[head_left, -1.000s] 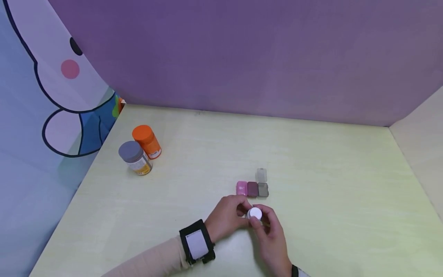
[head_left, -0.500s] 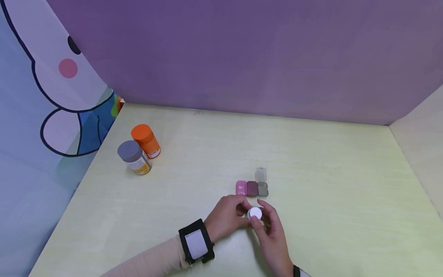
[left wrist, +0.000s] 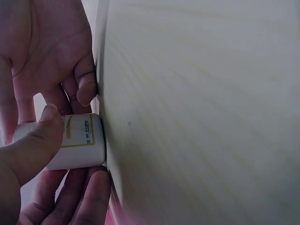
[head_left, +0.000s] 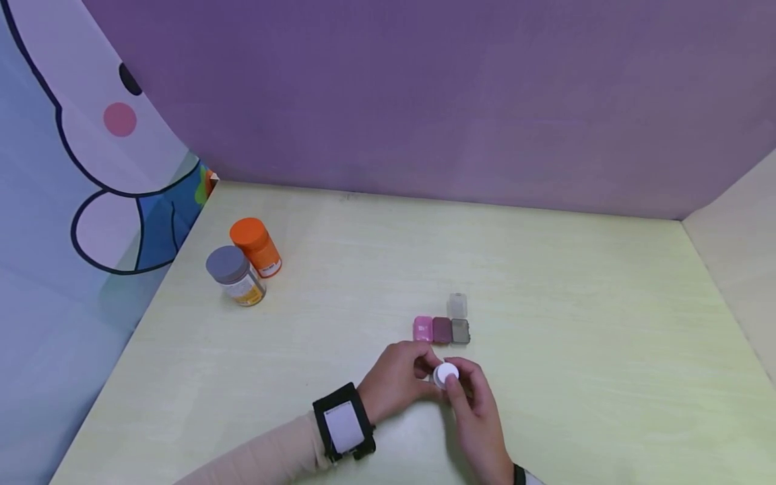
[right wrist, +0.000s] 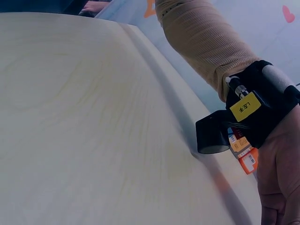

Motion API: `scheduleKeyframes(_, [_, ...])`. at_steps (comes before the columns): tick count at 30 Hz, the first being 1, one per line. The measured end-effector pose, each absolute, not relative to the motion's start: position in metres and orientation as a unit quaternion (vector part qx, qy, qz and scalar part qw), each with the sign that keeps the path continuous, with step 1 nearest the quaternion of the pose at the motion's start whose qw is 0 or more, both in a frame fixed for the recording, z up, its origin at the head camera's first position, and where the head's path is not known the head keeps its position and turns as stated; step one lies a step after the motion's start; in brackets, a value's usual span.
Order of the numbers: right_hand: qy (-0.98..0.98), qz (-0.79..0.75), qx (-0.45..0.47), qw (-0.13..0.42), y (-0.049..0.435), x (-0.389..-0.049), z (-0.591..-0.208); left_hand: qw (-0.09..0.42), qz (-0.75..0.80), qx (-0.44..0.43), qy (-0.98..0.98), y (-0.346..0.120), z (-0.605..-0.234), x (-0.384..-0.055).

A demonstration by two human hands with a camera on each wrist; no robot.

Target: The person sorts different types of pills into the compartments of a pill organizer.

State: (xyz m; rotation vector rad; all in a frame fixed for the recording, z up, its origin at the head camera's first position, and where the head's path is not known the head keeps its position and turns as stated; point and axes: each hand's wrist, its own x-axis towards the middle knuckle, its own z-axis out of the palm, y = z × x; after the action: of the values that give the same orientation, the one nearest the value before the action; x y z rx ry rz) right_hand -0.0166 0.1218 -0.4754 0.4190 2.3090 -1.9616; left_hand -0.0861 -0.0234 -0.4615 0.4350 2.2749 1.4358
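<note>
A small white pill bottle (left wrist: 79, 145) with a gold-edged label stands on the table between both hands. My left hand (head_left: 397, 380) grips its body, the thumb (left wrist: 40, 140) on one side and fingers curled round the other. Its round white cap (head_left: 446, 372) is pinched by my right hand (head_left: 481, 424), thumb on the near edge and index finger behind. Just beyond the hands lies a small pill box (head_left: 442, 330) with pink, plum and grey compartments. The grey compartment's see-through lid (head_left: 457, 305) is flipped back, away from me. The right wrist view shows only my left hand, at its edge.
An orange bottle (head_left: 257, 247) and a grey-lidded jar (head_left: 236, 275) stand close together at the far left of the pale table (head_left: 606, 323). A purple wall (head_left: 436, 101) rises behind the table, and a cartoon-printed sheet (head_left: 91, 202) hangs at left.
My right fingers came away from the cap half a second ago and are back against it now, with the thumb farther over the cap. My left hand stays still on the bottle.
</note>
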Motion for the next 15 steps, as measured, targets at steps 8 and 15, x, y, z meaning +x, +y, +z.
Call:
scheduleKeyframes(8, [0.749, -0.646, 0.143, 0.047, 0.1252, -0.0178, -0.4752, 0.212, 0.525, 0.154, 0.81, -0.0234, -0.4617, -0.0864])
scheduleKeyframes(15, [0.758, -0.633, 0.151, 0.048, 0.1238, -0.0169, -0.474, 0.209, 0.512, 0.154, 0.819, -0.0233, -0.4616, -0.0861])
